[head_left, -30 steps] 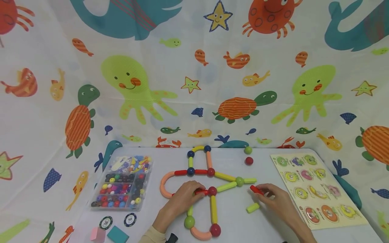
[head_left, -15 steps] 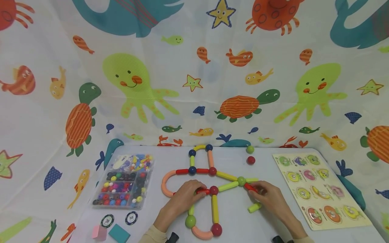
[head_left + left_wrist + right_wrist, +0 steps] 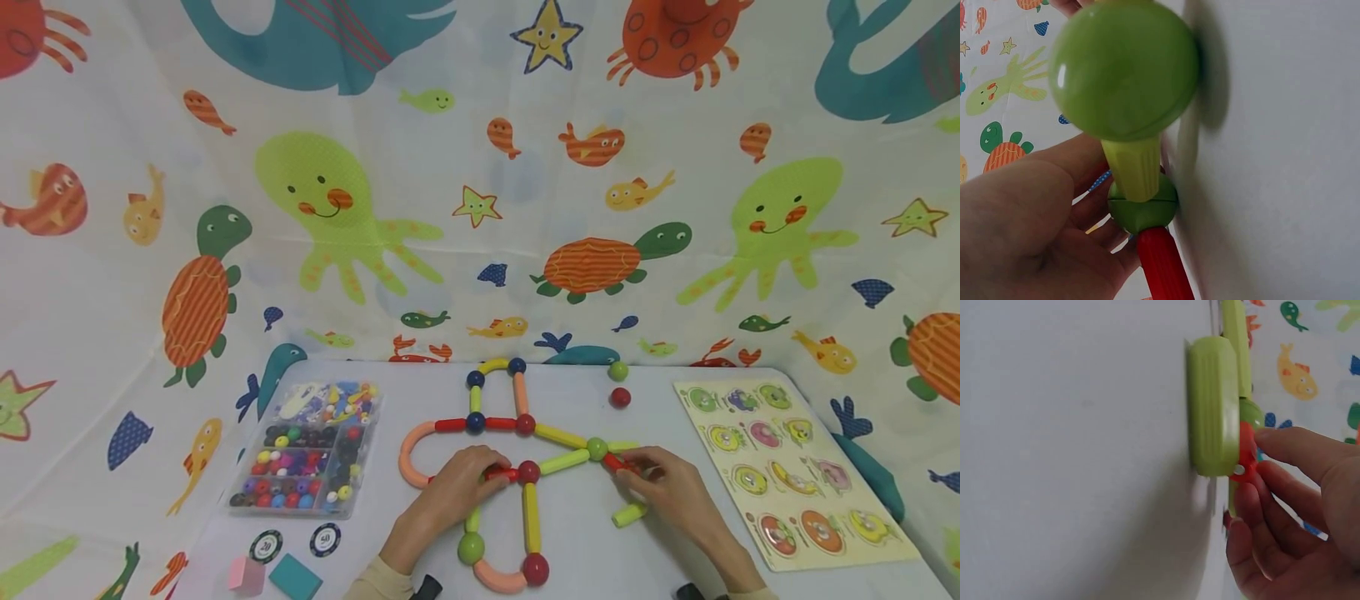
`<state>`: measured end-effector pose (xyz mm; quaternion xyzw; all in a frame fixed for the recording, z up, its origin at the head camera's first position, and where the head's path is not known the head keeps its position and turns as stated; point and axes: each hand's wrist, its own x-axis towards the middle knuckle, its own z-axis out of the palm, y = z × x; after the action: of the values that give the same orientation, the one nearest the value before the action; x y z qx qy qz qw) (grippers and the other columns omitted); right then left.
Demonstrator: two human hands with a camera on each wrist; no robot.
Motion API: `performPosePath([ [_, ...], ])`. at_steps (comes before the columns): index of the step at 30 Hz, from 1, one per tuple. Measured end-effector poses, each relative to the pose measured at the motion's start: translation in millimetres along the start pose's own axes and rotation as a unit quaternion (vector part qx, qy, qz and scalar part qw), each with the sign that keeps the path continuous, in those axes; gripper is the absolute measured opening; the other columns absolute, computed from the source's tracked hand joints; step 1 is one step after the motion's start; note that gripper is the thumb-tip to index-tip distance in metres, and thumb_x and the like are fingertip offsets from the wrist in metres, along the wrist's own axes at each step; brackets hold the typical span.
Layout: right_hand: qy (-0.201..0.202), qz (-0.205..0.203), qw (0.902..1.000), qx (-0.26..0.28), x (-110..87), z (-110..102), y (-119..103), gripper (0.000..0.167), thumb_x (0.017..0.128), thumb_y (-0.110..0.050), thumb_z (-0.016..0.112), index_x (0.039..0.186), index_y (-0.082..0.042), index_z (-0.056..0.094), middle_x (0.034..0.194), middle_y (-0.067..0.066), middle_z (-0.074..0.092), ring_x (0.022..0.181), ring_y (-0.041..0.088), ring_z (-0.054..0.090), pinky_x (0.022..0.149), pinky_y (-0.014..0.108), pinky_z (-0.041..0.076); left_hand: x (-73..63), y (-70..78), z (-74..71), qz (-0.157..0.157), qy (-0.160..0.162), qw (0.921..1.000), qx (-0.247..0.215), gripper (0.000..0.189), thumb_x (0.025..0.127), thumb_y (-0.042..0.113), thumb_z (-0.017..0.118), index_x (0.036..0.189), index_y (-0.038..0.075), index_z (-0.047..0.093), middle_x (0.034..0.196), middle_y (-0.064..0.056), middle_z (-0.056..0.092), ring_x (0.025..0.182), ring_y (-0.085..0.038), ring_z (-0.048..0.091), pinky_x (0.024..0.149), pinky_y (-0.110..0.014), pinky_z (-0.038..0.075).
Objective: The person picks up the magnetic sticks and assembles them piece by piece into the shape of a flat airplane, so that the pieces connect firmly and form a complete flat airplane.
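A flat figure of coloured magnetic rods and balls lies mid-table. My left hand (image 3: 457, 492) rests over its lower part, thumb and fingertips on either side of a short red rod (image 3: 512, 474) beside a red ball (image 3: 528, 472). In the left wrist view its fingers curl behind a green ball (image 3: 1142, 209), which joins a yellow-green rod (image 3: 1134, 167) and another red rod (image 3: 1163, 262). My right hand (image 3: 667, 487) pinches a red rod (image 3: 1246, 447) between thumb and fingers, its far end at the green ball (image 3: 597, 448). Below lies a loose yellow-green rod (image 3: 628, 514).
A compartment box of beads (image 3: 300, 450) stands at left, near two poker chips (image 3: 326, 540), a pink block (image 3: 246, 577) and a teal block (image 3: 296, 577). A fruit puzzle board (image 3: 787, 467) lies at right. Loose green (image 3: 618, 371) and red balls (image 3: 620, 397) sit at the back.
My right hand has moved left with the red rod, bringing its end to the green ball, and has since stayed there. My left hand has kept its place.
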<state>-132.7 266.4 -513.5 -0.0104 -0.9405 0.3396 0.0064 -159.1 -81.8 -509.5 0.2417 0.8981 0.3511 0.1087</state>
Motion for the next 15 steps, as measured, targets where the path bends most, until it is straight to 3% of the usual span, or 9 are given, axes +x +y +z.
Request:
performPosePath([
  [8, 0.042, -0.029, 0.9987, 0.005, 6.6, -21.6, 2.4, 0.03, 0.093, -0.033, 0.075, 0.117, -0.015, 0.072, 0.103, -0.004, 0.073, 0.089, 0.003, 0.061, 0.077, 0.018, 0.053, 1.8, -1.5, 0.7, 0.01, 0.004, 0.9999, 0.002, 0.026, 0.094, 0.027, 0.073, 0.12, 0.019, 0.072, 0.108, 0.01, 0.069, 0.097, -0.003, 0.058, 0.09, -0.027, 0.054],
  [15, 0.076, -0.051, 0.9957, 0.016, 27.1, -41.4, 5.6, 0.036, 0.094, -0.034, 0.073, 0.12, -0.01, 0.072, 0.105, 0.003, 0.075, 0.088, -0.006, 0.061, 0.078, 0.009, 0.05, 2.3, -2.2, 0.7, 0.012, 0.003, 0.9999, 0.001, 0.026, 0.094, 0.028, 0.073, 0.119, 0.019, 0.073, 0.108, 0.011, 0.069, 0.096, -0.002, 0.058, 0.089, -0.026, 0.054],
])
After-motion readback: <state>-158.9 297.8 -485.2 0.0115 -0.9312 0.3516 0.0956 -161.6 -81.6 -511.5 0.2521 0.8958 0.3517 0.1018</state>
